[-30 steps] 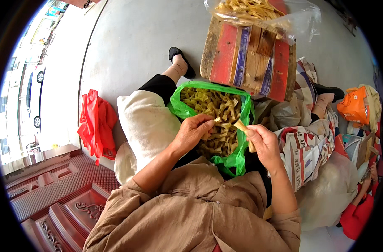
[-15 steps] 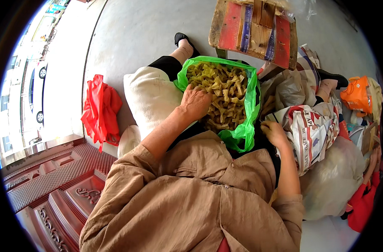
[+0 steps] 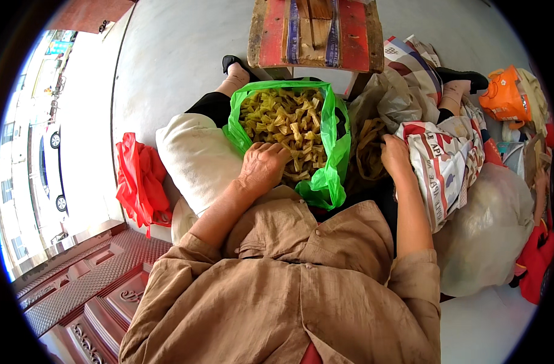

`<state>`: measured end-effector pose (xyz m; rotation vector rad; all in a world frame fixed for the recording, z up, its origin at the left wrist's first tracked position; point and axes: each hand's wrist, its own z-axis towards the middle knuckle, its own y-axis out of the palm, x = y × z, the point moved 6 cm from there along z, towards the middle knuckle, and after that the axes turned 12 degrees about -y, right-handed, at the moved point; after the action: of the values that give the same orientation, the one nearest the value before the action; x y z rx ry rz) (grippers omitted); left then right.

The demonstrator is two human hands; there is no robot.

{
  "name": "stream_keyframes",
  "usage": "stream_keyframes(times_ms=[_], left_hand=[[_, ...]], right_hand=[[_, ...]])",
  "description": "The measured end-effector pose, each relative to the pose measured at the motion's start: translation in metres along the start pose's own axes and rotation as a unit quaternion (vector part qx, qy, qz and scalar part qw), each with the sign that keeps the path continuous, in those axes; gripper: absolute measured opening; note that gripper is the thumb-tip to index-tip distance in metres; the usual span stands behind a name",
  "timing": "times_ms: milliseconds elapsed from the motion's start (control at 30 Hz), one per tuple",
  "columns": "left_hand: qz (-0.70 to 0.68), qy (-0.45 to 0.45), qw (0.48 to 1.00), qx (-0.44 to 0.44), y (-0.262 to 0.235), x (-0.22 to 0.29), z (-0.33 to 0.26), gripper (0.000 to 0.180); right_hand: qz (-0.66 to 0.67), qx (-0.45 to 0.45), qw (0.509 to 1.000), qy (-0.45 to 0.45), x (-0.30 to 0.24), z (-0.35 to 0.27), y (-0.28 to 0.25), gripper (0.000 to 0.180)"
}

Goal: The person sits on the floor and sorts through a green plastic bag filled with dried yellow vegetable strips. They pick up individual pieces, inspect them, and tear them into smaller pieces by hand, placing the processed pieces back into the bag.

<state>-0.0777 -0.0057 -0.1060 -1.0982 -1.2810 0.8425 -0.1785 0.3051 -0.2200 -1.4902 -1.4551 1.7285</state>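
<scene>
A bright green plastic bag stands open between my legs, filled with small yellow-brown knotted pieces. My left hand rests at the bag's near left side, over the pieces, its fingers curled under; whatever they hold is hidden. To the right, my right hand is closed at the edge of a pile of limp brownish strips; I cannot make out anything between its fingers. Beside that hand lies a white bag with red and blue print.
A worn wooden stool with red paint stands beyond the green bag. White cloth covers my left leg; a red bag lies left of it. At right are a large translucent bag, an orange bag and another person's arm.
My left hand has drawn back toward me from the middle of the pieces to the bag's near side. My right hand has moved farther away, to the brownish strips. The view has shifted.
</scene>
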Motion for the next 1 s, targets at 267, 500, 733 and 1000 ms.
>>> stream_keyframes(times_ms=[267,500,733,1000], left_hand=[[-0.006,0.007,1.0,0.001,0.013,0.02,0.019,0.005],[-0.062,-0.043,0.997,-0.026,-0.001,0.006,0.001,0.014],[-0.209,-0.106,0.972,-0.03,-0.039,0.015,0.01,0.015],[-0.521,-0.056,0.851,-0.009,-0.114,0.072,0.019,0.01]], right_hand=[[-0.053,-0.266,0.959,0.079,-0.028,0.006,0.091,0.034],[0.134,-0.087,0.985,0.066,-0.007,0.019,0.083,0.027],[0.604,0.075,0.789,0.082,-0.073,-0.009,-0.099,0.033],[0.769,-0.034,0.54,-0.339,-0.216,-0.054,-0.253,0.04]])
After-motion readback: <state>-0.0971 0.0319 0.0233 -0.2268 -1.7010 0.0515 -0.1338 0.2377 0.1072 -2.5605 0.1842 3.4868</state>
